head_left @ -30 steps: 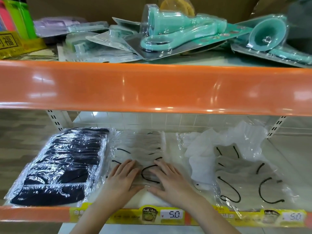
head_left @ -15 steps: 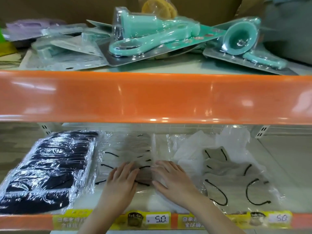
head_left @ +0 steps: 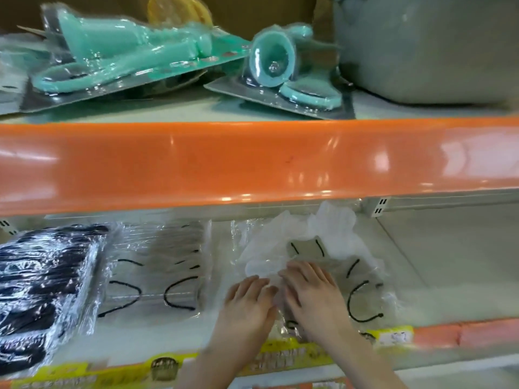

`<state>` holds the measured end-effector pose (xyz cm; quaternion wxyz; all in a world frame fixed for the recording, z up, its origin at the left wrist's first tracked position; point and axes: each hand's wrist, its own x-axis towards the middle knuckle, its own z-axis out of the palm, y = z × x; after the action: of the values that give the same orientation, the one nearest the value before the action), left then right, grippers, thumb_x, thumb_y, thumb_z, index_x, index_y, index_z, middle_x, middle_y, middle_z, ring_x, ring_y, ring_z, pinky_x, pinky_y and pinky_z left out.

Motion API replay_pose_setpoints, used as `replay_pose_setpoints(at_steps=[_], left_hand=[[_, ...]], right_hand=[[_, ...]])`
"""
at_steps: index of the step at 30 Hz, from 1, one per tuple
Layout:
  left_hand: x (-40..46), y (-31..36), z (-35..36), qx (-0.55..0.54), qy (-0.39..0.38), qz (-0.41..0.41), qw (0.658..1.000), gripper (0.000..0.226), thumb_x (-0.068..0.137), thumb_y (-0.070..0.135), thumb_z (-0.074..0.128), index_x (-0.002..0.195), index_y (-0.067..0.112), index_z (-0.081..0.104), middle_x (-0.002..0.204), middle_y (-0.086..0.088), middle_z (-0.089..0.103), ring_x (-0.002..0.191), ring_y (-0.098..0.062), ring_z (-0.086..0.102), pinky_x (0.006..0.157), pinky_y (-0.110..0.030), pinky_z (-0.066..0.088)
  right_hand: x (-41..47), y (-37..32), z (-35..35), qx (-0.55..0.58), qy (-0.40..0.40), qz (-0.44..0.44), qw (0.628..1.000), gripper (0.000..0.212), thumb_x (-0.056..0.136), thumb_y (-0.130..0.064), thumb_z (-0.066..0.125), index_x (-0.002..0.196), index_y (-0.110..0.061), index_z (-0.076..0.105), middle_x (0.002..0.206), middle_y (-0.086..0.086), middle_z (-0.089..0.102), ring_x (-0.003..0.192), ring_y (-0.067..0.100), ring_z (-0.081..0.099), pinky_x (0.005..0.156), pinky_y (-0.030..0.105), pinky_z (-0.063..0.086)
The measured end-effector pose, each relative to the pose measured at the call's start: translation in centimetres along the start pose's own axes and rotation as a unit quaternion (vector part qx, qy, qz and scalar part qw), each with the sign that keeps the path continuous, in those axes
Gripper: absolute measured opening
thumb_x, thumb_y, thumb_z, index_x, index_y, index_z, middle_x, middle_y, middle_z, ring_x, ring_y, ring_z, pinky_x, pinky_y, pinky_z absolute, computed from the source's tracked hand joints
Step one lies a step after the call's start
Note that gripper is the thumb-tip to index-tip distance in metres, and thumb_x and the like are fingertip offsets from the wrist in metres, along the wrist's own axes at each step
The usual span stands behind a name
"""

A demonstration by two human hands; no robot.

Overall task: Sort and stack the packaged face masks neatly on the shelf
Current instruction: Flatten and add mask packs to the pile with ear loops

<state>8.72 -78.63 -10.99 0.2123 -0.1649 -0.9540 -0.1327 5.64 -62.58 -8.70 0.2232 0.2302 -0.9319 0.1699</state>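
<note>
Both hands lie flat, fingers spread and straight, low in the centre-right of the frame on the lower shelf. The left hand rests beside or on the left edge of the right pile, a loose heap of bagged grey masks with black ear loops; blur hides which. The right hand presses down on that pile's front. Neither hand pinches anything.

The masks sit in three groups along the shelf: a black stack at lower left, a fairly tidy grey stack left of centre, and the messy right pile, with crumpled white wrap bunched behind it and against its back.

Risks, as I judge them:
- The clear bags look slick, so a flat push may make the top packs slide over each other and fan out instead of squaring up
- The front pack already seems to overhang the yellow price strip; a pull forward could tip it off the shelf edge
- The white wrap is tangled in the pile, so gathering packs may drag it along or hide a mask under it
- A sideways sweep leftward could knock the grey stack, which lies just beside the left hand

The teal blister packs on the upper shelf are well apart and not at risk
</note>
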Motion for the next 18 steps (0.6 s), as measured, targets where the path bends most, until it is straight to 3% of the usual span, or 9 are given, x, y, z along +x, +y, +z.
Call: replay_pose_setpoints(at_steps=[3,8,12,15,18], left_hand=[[0.7,2.1,0.7,0.005,-0.027,0.005,1.000,0.039,0.075,0.044,0.047,0.100,0.021,0.065,0.105,0.004,0.066,0.105,-0.022,0.061,0.085,-0.034,0.050],[1.3,4.5,1.8,0.025,-0.084,0.013,0.996,0.054,0.065,0.058,0.044,0.097,0.024,0.071,0.109,0.004,0.064,0.107,-0.020,0.062,0.091,-0.033,0.034],[1.5,6.0,2.4,0.044,-0.128,0.002,0.991,0.071,0.070,0.073,0.035,0.098,0.020,0.073,0.107,0.000,0.068,0.107,-0.019,0.062,0.085,-0.036,0.054],[1.8,6.9,2.6,0.064,-0.167,-0.042,0.983,0.083,0.086,0.074,0.017,0.099,0.016,0.074,0.107,-0.009,0.071,0.100,-0.024,0.068,0.077,-0.040,0.057],[2.2,7.3,2.9,0.092,-0.186,-0.075,0.975,0.084,0.076,0.074,0.025,0.100,0.011,0.075,0.106,-0.015,0.071,0.095,-0.028,0.070,0.073,-0.042,0.057]], right_hand=[[-1.4,2.5,-1.1,-0.033,0.032,0.024,0.999,0.023,0.080,-0.033,0.047,0.094,-0.024,0.063,0.099,-0.005,0.064,0.084,0.020,0.062,0.066,0.034,0.051],[-3.6,6.5,-1.7,-0.101,-0.002,0.077,0.992,0.037,0.079,-0.043,0.046,0.092,-0.018,0.070,0.100,0.002,0.065,0.085,0.026,0.063,0.068,0.037,0.051],[-4.4,8.4,-1.7,-0.106,-0.018,0.081,0.991,0.045,0.079,-0.051,0.045,0.097,-0.018,0.070,0.103,0.002,0.064,0.090,0.027,0.063,0.069,0.039,0.052],[-4.2,8.9,-1.5,-0.096,-0.015,0.076,0.992,0.044,0.079,-0.053,0.045,0.097,-0.022,0.070,0.100,-0.001,0.064,0.090,0.025,0.063,0.069,0.039,0.050],[-3.6,9.4,-1.1,-0.093,-0.025,0.066,0.993,0.039,0.078,-0.053,0.050,0.097,-0.025,0.069,0.098,-0.003,0.064,0.091,0.023,0.062,0.071,0.038,0.050]])
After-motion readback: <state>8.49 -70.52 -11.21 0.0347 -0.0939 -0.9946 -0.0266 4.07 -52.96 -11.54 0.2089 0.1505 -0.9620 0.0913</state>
